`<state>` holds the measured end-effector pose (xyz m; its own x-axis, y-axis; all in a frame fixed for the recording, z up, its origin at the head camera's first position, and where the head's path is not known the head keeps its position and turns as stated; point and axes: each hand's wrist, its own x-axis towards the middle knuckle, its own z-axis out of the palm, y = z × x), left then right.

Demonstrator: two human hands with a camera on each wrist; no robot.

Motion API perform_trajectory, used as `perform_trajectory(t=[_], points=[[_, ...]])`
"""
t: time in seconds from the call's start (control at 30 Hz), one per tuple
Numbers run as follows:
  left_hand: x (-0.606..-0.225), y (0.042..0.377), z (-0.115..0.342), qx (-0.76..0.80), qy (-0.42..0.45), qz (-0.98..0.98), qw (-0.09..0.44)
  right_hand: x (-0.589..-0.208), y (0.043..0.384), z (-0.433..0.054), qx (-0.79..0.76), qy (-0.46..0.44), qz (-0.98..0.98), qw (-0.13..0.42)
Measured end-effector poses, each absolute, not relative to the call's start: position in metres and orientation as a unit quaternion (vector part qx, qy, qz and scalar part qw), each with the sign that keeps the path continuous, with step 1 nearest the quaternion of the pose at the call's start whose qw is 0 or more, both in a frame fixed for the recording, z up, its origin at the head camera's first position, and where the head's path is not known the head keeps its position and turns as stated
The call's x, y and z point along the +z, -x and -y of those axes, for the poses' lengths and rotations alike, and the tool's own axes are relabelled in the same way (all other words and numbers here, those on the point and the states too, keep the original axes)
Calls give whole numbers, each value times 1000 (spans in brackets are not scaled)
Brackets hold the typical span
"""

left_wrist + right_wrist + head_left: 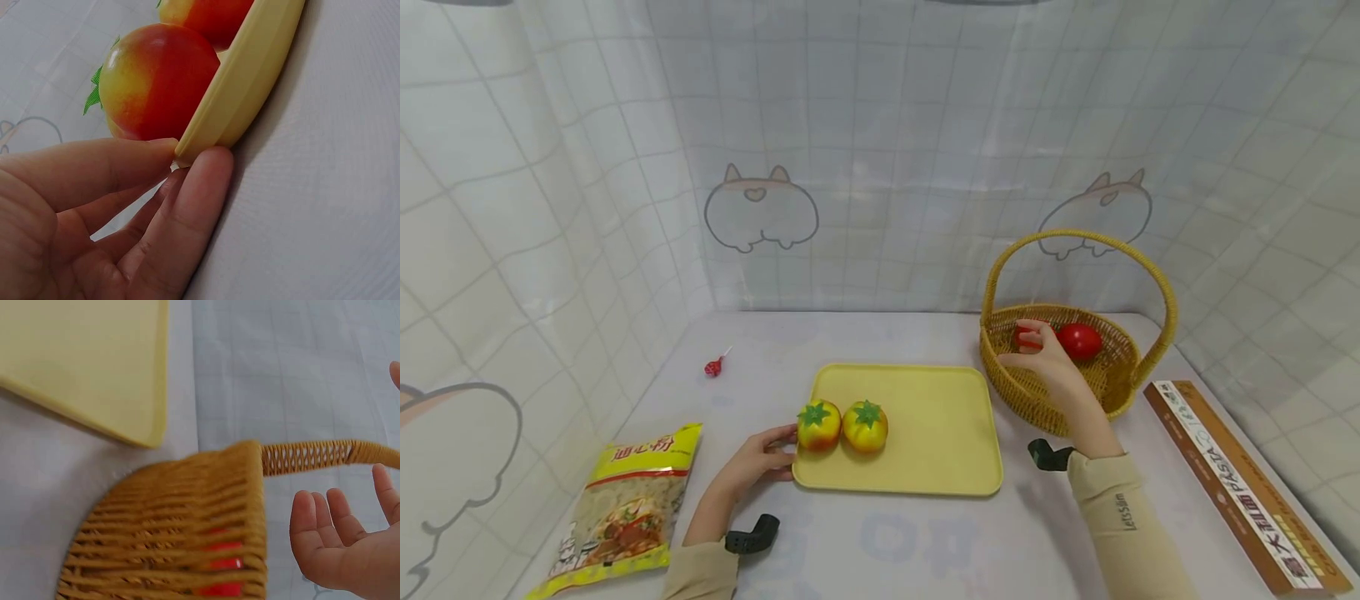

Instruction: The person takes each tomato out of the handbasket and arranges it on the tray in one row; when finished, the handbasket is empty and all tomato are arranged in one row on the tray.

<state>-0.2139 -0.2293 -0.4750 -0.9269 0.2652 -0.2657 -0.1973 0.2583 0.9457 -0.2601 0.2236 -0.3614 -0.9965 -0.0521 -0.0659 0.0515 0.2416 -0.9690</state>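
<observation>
My left hand (754, 460) is at the left edge of a yellow tray (936, 429); in the left wrist view its thumb and a finger pinch the tray's rim (240, 94). Two yellow-and-red, tomato-like fruits with green leafy tops stand side by side on the tray: the left fruit (818, 427) near the hand, the right fruit (865, 428) beside it. Over the wicker basket (1030, 408) is my right hand (1051, 367), fingers spread and loosely bent, holding nothing. Inside lie a smooth red round thing (1080, 342) and a second red one, partly hidden by that hand.
The basket's tall handle (1078, 236) arches above it. A pasta bag (625, 508) lies at the left, with a small red lollipop (713, 367) behind it. Along the right side is a long brown pasta box (1247, 483). White tiled-pattern sheeting encloses the table.
</observation>
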Motion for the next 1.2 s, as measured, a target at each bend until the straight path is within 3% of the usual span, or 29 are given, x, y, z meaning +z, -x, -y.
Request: perform_trajectory(t=[0.7,1.2], points=[[-475,214,229,608,-25,-769,196,-348,284,-257,-628,-58,-776,6],[-475,214,229,609,-20,-769,195,-342,304,-264,-652,-52,-756,-31]])
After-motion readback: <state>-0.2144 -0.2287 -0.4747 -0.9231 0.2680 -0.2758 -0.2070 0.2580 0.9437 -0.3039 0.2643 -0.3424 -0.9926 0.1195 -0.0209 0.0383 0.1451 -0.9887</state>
